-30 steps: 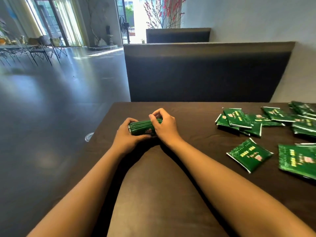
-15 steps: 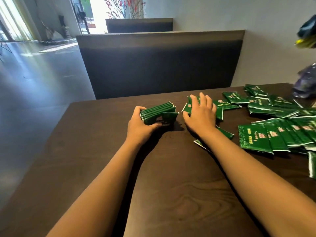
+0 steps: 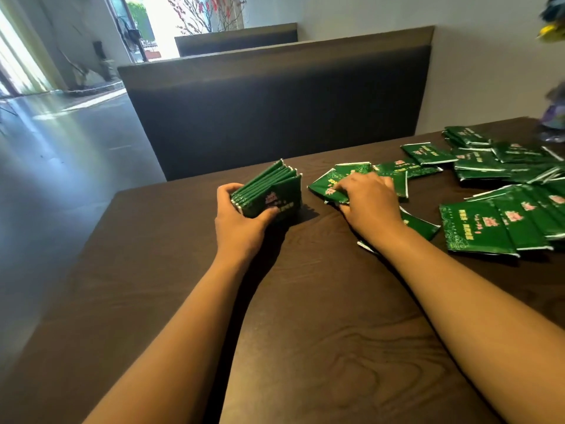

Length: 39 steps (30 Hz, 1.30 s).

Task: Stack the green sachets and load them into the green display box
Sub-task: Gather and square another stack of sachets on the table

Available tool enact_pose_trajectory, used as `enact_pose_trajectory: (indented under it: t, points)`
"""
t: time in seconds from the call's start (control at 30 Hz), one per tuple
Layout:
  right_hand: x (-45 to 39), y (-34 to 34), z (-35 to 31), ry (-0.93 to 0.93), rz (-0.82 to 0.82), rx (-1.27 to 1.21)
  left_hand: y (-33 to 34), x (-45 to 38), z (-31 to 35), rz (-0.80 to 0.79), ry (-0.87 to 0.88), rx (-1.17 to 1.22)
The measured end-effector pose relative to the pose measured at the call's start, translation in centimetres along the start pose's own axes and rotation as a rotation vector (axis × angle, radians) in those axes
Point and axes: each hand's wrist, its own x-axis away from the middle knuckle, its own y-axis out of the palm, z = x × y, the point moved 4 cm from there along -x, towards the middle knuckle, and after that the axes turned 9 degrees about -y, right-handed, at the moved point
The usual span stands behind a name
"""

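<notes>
Behind the bench (image 3: 305,301) stands a dark padded seat back (image 3: 275,117), and a second one (image 3: 235,38) stands further off; on the left the shiny floor (image 3: 61,148) lies open. At the far right edge a purple thing (image 3: 555,111) sits, too blurred to name.

The left hand (image 3: 241,221) holds the stack of sachets (image 3: 269,191); its grip is curled round the near left end, with the thumb on the front face and the fingers behind. The stack stands on edge on the bench, leaning a little, and its long axis runs from near left to far right, with the printed face toward the camera.

The right hand (image 3: 367,200) lies just beside it, its fingers bent and pinching one loose sachet (image 3: 328,189) at its near edge. Under this wrist another sachet (image 3: 419,226) lies flat. More loose sachets (image 3: 489,191) are spread over the right part of the bench, many overlapping.

Between the stack and the bench's left edge the wood is bare, and so is the near part around both forearms.
</notes>
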Motion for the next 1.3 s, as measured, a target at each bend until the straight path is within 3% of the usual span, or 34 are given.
enact_pose_trajectory:
  t: [0.13,0.23,0.33,0.43,0.53,0.7,0.9,1.13,1.3]
  points:
    - [0.6,-1.4,0.5,0.063,0.295,-0.278,-0.1,0.2,-0.1,0.038,-0.028,0.067]
    - [1.3,-2.2,1.1,0.171,0.479,-0.640,0.0,0.3,-0.2,0.046,-0.024,0.055]
    - [1.6,-3.0,0.5,0.211,0.537,-0.876,0.5,0.2,0.0,-0.015,-0.006,0.009]
    - [1.4,-2.8,-0.7,0.168,0.432,-0.963,0.8,0.3,0.2,-0.088,0.009,0.008]
    - [1.1,-1.6,-1.5,0.115,0.250,-0.810,0.9,0.6,0.4,-0.181,-0.007,0.012]
    - [0.8,-0.8,-2.0,0.011,0.133,-0.610,1.3,0.6,0.6,-0.291,0.013,-0.035]
    - [0.8,0.4,-3.6,-0.151,-0.004,-0.484,1.4,0.6,0.5,-0.200,0.065,-0.072]
    - [0.0,-1.8,-1.6,0.000,0.100,-0.509,1.3,0.9,1.2,-0.084,0.108,-0.078]
    - [1.8,-5.0,4.2,0.192,-0.197,-0.080,3.3,2.3,2.5,-0.075,0.176,-0.066]
